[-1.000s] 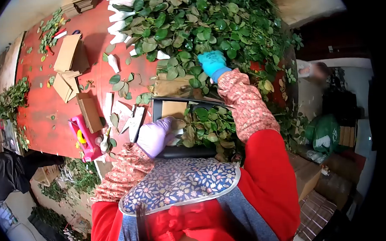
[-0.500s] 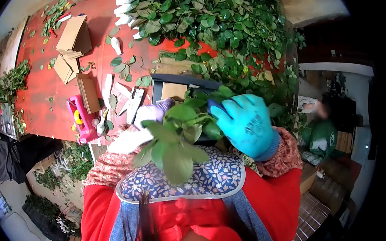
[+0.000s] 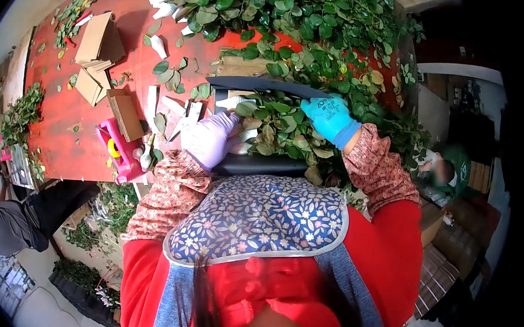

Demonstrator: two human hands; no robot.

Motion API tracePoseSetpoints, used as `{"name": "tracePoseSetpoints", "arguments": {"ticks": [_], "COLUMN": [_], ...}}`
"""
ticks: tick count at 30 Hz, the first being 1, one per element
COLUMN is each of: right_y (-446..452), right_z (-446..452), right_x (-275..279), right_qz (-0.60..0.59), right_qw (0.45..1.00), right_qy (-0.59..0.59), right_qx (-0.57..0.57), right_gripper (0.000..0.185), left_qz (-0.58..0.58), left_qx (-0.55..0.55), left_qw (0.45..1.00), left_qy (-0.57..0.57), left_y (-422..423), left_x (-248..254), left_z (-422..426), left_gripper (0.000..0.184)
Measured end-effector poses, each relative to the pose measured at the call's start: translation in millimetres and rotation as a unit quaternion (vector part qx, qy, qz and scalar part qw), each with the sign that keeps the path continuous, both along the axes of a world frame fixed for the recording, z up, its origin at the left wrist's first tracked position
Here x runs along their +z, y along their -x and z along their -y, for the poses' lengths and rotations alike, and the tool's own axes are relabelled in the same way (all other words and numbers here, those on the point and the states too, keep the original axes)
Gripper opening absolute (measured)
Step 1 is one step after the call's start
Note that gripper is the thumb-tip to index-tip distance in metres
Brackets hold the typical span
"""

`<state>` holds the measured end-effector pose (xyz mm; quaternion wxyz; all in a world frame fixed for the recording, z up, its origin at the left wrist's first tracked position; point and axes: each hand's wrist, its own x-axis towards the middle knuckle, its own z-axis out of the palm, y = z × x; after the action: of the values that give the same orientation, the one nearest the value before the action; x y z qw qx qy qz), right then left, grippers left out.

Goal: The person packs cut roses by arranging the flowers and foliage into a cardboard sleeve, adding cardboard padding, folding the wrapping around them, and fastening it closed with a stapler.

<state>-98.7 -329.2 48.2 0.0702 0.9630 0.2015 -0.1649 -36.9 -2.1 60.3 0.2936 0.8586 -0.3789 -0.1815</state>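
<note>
In a black trough-like holder [image 3: 262, 165] in front of me lie leafy stems [image 3: 280, 124], their heads in white netting to the left. My left hand [image 3: 210, 141], in a lilac glove, bends its fingers over the white-netted flower heads [image 3: 247, 134] at the holder's left end. My right hand [image 3: 331, 119], in a turquoise glove, is closed at the leafy end, by the holder's raised black flap [image 3: 270, 85]. Its fingertips are partly hidden among leaves and flap.
A leafy heap [image 3: 302, 19] covers the table's far right. Folded cardboard pieces [image 3: 98, 42], a pink tape dispenser [image 3: 119, 150] and white strips [image 3: 152, 109] lie left on the red table [image 3: 65, 138]. A person in dark clothes [image 3: 16, 221] stands left; another person [image 3: 443, 169] is at right.
The leafy stem held up before my chest has been lowered into the holder. My left hand has moved right onto the netted heads; my right hand has shifted away from me.
</note>
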Motion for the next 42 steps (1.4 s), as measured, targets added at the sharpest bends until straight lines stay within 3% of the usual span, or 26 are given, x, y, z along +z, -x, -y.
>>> {"name": "tracePoseSetpoints", "arguments": {"ticks": [5,8,11,12,13,15,17,20,21,27,28,30,31,33,35,37,39,41,42], "right_y": [-1.3,2.2,3.2,3.9,4.9,5.2,7.9,6.4,6.9,13.5,15.4,10.3,5.6,-42.0,-76.4,-124.9,-177.8,-233.6,-260.2], "right_z": [-12.5,-7.2,-6.1,-7.1,-9.5,-10.8,-7.8,-14.5,-15.3,-21.5,-18.8,-4.4,5.7,4.9,17.5,23.3,30.6,26.9,24.6], "right_x": [16.6,6.4,3.7,4.0,5.6,6.5,5.2,12.0,13.6,22.6,24.8,33.5,50.3,125.6,163.7,153.7,125.6,102.0,86.5], "right_qz": [-0.024,-0.037,-0.045,-0.046,-0.051,-0.052,-0.007,-0.08,-0.085,-0.074,-0.046,-0.032,0.019,-0.098,-0.026,0.187,0.239,0.261,0.271], "right_qw": [0.999,0.999,0.999,0.999,0.998,0.996,0.995,0.992,0.992,0.994,0.998,0.999,0.993,0.99,0.974,0.969,0.942,0.962,0.96], "right_qy": [0.045,0.031,0.028,0.028,0.046,0.069,0.076,0.099,0.097,0.074,0.042,-0.021,-0.111,-0.017,-0.142,-0.149,-0.231,-0.063,-0.055], "right_qx": [0.0,0.001,0.001,0.002,-0.002,-0.006,0.061,0.009,0.005,0.006,0.012,-0.005,-0.021,-0.098,-0.173,-0.068,-0.048,-0.054,-0.051], "right_gripper": [0.033,0.036,0.036,0.036,0.038,0.039,0.042,0.048,0.049,0.032,0.032,0.026,0.013,0.008,0.008,0.006,0.009,0.019,0.02], "left_qz": [-0.013,-0.11,-0.094,-0.001,-0.002,0.002,0.01,-0.028,-0.02,-0.043,-0.02,-0.014,-0.016,-0.016,-0.012,0.006,-0.024,-0.006,0.021], "left_qx": [0.023,0.072,0.106,0.058,0.059,0.007,-0.021,-0.046,-0.052,-0.057,-0.048,-0.039,-0.039,-0.039,-0.028,-0.038,-0.017,-0.005,0.002], "left_qw": [0.999,0.991,0.986,0.994,0.994,0.999,1.0,0.992,0.995,0.997,0.999,0.999,0.999,0.999,0.999,0.999,0.999,0.998,0.996], "left_qy": [0.02,0.014,0.087,0.092,0.092,0.039,-0.005,-0.113,-0.084,-0.036,-0.006,0.013,0.004,0.01,0.029,0.019,-0.042,-0.066,-0.085], "left_y": [1.3,-1.9,-10.6,-16.5,-15.7,-14.2,-13.1,-17.5,-17.3,-16.2,-14.8,-12.2,-11.4,-8.9,-8.3,-8.2,-5.0,-3.1,-1.5], "left_x": [2.6,9.4,6.6,2.8,5.0,11.4,14.9,24.2,19.9,13.5,12.9,14.7,17.7,7.8,15.0,16.1,25.6,11.2,9.2], "left_z": [0.4,-3.1,-5.1,-6.6,-6.3,-1.6,5.0,8.4,6.0,7.3,8.2,11.0,11.7,11.1,12.7,12.2,15.5,13.4,13.3], "left_gripper": [0.051,0.063,0.066,0.071,0.071,0.072,0.073,0.071,0.071,0.077,0.065,0.067,0.067,0.066,0.064,0.059,0.072,0.068,0.064]}}
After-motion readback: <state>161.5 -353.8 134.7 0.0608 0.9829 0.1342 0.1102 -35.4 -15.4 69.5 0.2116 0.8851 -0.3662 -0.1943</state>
